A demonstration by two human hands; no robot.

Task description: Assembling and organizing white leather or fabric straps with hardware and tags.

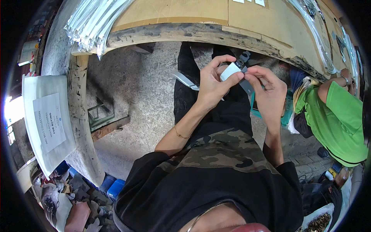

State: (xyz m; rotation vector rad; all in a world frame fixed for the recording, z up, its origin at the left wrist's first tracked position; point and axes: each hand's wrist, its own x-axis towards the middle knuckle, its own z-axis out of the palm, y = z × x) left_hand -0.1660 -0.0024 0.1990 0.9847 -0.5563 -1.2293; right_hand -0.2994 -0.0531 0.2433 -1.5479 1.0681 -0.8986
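Note:
Both my hands are up over my lap, just in front of the table edge. What they hold looks like a belt with a dark buckle (242,58) sticking out beyond my fingers. My left hand (211,83) is closed round it, its thumb on a pale flat piece (230,72) near the buckle. My right hand (267,86) pinches the same belt just below the buckle. A grey flat length (246,87) hangs between the hands. Left of my left hand, a pale strip end (186,80) sticks out over my leg; whether it joins the belt is hidden.
A cardboard-covered table (174,11) with a worn edge lies ahead. Plastic-wrapped strips (96,25) overhang its left corner. A white labelled box (48,116) stands left; leather scraps (79,216) lie lower left. A person in green (336,116) works at right, near a teal crate (287,112).

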